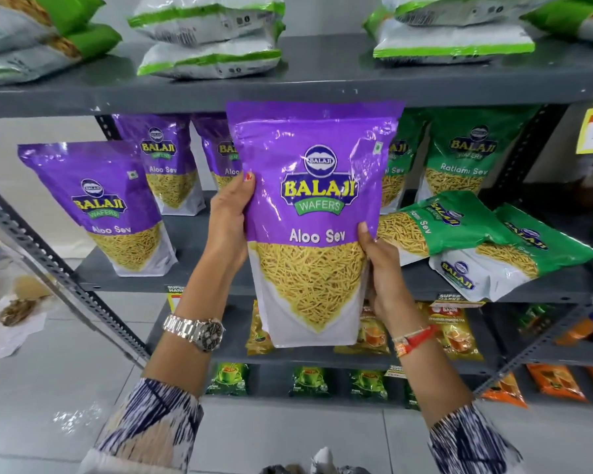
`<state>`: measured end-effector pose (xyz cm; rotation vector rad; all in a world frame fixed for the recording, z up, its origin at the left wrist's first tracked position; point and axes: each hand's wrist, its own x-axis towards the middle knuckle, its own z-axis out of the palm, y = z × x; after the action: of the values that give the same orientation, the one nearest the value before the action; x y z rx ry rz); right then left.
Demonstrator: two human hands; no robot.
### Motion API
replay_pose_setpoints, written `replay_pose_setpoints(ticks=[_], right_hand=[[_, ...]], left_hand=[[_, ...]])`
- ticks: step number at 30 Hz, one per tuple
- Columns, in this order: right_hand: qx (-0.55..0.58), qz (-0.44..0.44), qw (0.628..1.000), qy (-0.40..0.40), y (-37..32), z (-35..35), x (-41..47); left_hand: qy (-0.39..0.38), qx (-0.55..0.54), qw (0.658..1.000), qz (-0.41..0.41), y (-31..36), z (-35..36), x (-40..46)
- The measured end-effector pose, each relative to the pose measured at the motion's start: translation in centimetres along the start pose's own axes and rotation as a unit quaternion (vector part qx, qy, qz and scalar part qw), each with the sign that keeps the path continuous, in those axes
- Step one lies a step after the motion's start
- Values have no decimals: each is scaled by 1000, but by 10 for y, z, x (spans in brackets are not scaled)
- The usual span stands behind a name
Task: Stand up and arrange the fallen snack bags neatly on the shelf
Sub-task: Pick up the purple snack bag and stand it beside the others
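I've got the purple Aloo Sev bag [310, 213] upright in mid-air before the middle shelf [199, 234], left hand [228, 222] clamping its 9 o'clock edge, right hand [379, 268] gripping the 4 o'clock edge. I judge this the placing step: next I set it on its base in the gap between the standing purple bag [100, 206] at 9 o'clock and the fallen green bags [493, 248] at 3 o'clock, which still need standing
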<state>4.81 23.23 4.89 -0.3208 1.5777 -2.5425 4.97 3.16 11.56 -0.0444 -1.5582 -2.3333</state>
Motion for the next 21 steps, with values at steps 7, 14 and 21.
replay_pose_setpoints(ticks=[7,14,21], right_hand=[[-47,13,999,3,51,11,30],[-109,34,993,-14,85,47,71],[-115,52,992,-15,115,82,110]], left_hand=[[102,137,985,0,-26,-40,8],[176,148,973,17,-35,-93,40],[167,117,979,24,-26,-132,83]])
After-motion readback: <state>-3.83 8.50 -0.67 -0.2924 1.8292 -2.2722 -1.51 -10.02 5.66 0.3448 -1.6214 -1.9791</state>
